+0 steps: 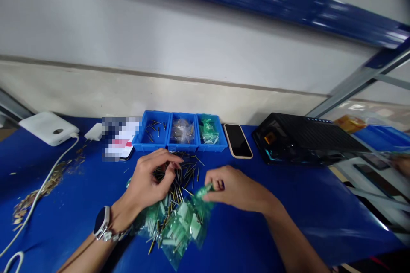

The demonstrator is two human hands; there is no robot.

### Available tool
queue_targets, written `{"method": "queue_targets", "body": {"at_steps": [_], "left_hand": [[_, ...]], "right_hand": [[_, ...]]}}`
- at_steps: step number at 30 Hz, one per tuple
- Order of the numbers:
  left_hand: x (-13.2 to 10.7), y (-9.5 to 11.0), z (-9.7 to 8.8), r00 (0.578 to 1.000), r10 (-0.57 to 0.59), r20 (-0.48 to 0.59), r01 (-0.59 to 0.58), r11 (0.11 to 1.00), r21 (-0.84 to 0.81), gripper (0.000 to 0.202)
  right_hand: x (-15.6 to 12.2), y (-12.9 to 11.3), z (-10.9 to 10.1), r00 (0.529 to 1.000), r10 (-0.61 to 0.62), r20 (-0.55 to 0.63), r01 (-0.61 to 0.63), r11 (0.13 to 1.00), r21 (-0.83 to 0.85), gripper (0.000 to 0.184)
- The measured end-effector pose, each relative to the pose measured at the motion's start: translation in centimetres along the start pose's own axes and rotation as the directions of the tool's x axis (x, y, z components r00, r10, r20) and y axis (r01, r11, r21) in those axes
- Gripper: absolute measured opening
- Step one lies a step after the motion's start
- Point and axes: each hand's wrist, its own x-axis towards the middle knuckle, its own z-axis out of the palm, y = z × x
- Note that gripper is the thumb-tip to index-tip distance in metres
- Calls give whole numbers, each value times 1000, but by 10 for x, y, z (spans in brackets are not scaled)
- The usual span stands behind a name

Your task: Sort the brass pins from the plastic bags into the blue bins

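My right hand (235,190) pinches the gathered top of a clear green plastic bag (203,202) between thumb and fingers. Small pale pieces show inside the green bags (174,234) lying below it. My left hand (153,177) is over a loose pile of thin metal pins (179,185), dark and gold coloured. Its thumb and fingers are curled together; whatever they hold, if anything, is hidden. A watch (102,222) and a metal bracelet are on the left wrist. Some pins lie across and under the bags.
Behind the pile stand three joined blue bins: the left bin (156,147) with loose pins, the middle with a bagged lot (182,131), the right with a green bag (209,129). A phone (238,140), black device (291,136), white power bank (48,129), cable and brown debris (41,192) lie around.
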Motion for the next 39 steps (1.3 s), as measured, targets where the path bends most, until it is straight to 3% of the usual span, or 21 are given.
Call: {"method": "queue_targets", "body": {"at_steps": [3, 7, 10, 14, 17, 18, 20, 22, 23, 24, 28, 30, 32, 35, 37, 39], "left_hand": [[0, -2, 3, 991, -114, 73, 114, 993, 11, 19], [-1, -8, 9, 971, -184, 152, 200, 975, -101, 28], [0, -11, 11, 994, -92, 62, 102, 979, -179, 14], [2, -9, 7, 995, 32, -95, -50, 979, -198, 18], [2, -8, 4, 993, 67, -101, -83, 984, -156, 18], [2, -7, 3, 995, 60, -85, -71, 988, -134, 17], [1, -6, 2, 999, 28, -42, -32, 995, -93, 16], [-1, -6, 1, 1000, -4, -15, 3, 998, -65, 16], [-1, -5, 1, 1000, -15, -12, 15, 998, -58, 16], [-1, -5, 1, 1000, -22, -11, 22, 998, -54, 17], [-1, -5, 1, 999, -37, -13, 36, 999, -37, 18], [0, -5, 1, 999, -44, -9, 44, 999, -29, 18], [-1, -5, 1, 999, -54, -5, 54, 998, -19, 18], [-1, -4, 0, 998, -68, 11, 68, 998, 0, 18], [-1, -4, 0, 997, -74, 26, 74, 997, 7, 17], [-1, -3, 1, 996, -78, 42, 77, 997, 8, 18]], "right_hand": [[14, 4, -2, 968, -42, -246, 91, 977, 191, 12], [23, 7, 7, 905, -64, -421, 209, 928, 308, 14], [22, 6, 14, 834, -182, -521, 334, 918, 215, 20], [19, 4, 19, 706, -393, -589, 484, 875, -4, 36], [18, 3, 16, 661, -442, -607, 515, 855, -62, 29], [17, 3, 14, 679, -426, -597, 501, 864, -47, 21], [14, 3, 5, 803, -322, -502, 413, 907, 78, 9], [11, 6, -6, 958, -149, -244, 217, 934, 284, 21], [10, 8, -12, 988, -93, -123, 132, 922, 363, 26], [10, 11, -17, 993, -40, -109, 84, 897, 434, 31], [12, 20, -30, 933, 153, -324, 89, 777, 623, 31], [11, 21, -30, 948, 171, -268, 23, 804, 594, 39], [7, 18, -26, 982, 119, -147, -36, 883, 468, 41], [0, 9, -10, 999, -5, 34, -1, 988, 153, 49], [-2, 2, 4, 998, -15, 55, 19, 997, -74, 59], [-1, -2, 15, 997, -19, 80, 33, 984, -178, 52]]}}
